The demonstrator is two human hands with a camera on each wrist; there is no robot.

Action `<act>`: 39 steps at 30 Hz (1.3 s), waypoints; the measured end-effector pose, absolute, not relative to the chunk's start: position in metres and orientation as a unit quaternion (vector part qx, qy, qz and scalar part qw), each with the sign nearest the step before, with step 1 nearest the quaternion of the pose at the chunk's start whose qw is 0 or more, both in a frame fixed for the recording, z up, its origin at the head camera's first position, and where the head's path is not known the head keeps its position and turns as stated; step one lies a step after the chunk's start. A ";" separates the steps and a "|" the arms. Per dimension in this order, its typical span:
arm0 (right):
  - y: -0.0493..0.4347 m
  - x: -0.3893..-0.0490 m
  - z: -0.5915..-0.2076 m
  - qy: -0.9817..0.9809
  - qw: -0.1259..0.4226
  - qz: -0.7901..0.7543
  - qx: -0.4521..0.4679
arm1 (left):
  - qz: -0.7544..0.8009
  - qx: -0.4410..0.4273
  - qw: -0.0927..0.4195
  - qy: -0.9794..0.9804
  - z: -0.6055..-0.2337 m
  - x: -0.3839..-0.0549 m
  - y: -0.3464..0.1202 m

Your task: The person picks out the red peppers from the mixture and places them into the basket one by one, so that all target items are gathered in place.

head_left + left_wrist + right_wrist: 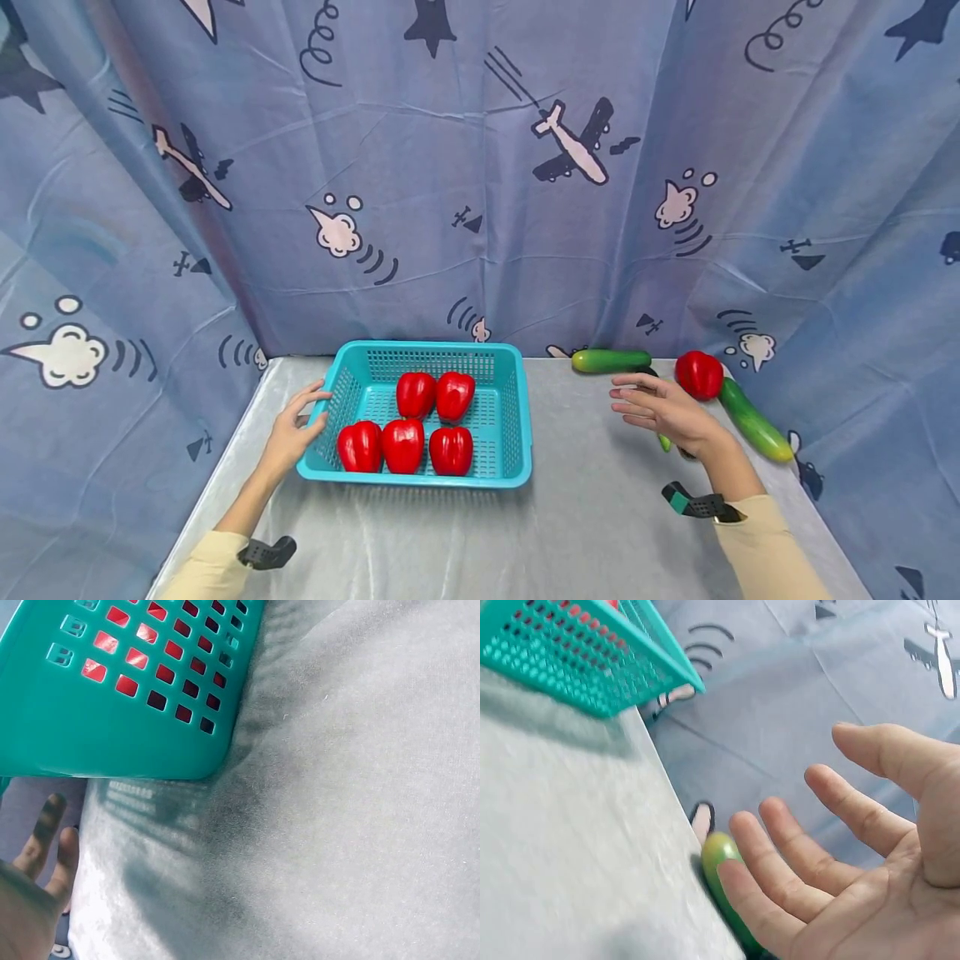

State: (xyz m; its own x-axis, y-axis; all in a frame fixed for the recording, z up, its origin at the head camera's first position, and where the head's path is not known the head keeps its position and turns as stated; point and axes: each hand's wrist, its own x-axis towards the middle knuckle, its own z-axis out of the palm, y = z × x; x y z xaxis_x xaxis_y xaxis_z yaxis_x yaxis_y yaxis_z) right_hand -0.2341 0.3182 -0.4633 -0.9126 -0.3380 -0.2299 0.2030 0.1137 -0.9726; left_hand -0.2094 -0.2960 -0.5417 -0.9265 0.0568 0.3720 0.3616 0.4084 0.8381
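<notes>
A turquoise plastic basket [412,481] stands on the table, with several red bell peppers [403,446] inside. My left hand [288,433] is at the basket's left side, fingers spread by the rim; whether they touch it I cannot tell. In the left wrist view, two fingers [66,851] show below the basket's perforated wall [112,742]. Over the right part of the table hovers my right hand [667,412], holding nothing, fingers loosely extended. Beyond it lie a cucumber [609,361] and another red bell pepper [699,375]. Something dark with a green tip [665,442] is mostly hidden beneath the hand.
A second cucumber [753,421] lies along the table's right edge. The table [570,517] has a pale grey cloth. Blue printed curtains [420,183] enclose the back and both sides.
</notes>
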 end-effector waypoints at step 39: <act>0.425 -0.283 -0.512 0.845 -0.085 -0.495 0.180 | -0.522 -0.112 0.142 -0.834 -0.542 -0.210 -0.297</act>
State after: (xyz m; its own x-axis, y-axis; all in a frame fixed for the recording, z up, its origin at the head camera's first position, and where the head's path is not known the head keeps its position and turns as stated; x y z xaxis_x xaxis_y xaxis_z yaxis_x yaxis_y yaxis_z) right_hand -0.2833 0.4248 -0.5118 -0.9208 0.3886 -0.0346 0.2201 0.4442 -0.8685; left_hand -0.2104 -0.2968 -0.5425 -0.9347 0.0384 0.3534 0.3348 0.4297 0.8386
